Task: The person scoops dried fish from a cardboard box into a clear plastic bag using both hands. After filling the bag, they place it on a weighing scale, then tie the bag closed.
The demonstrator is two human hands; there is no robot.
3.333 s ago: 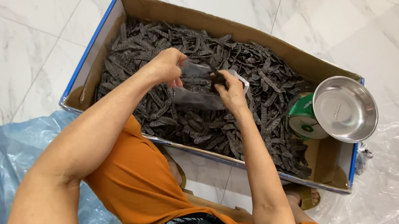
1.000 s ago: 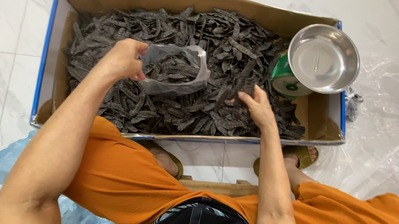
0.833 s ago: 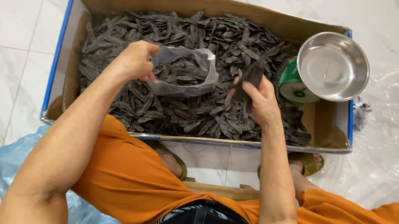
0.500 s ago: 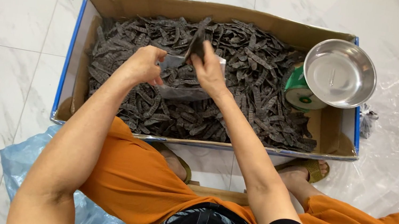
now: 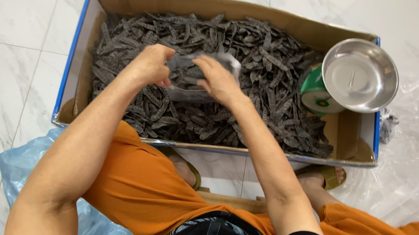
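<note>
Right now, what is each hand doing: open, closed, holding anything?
Left hand: closed on the rim of the clear plastic bag.
Right hand: at the bag's mouth; grip unclear.

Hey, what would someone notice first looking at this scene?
A big cardboard box on the white marble floor, heaped with dark dried strips. Over its middle, the left hand and right hand hold a clear plastic bag. A shiny steel bowl sits atop a green scale at the box's right end.

One box [image 5: 75,55], one bowl [image 5: 360,75], perhaps one bag [image 5: 192,83]

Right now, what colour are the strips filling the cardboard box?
Dark grey, nearly black, strips; the head view shows them best.
</note>
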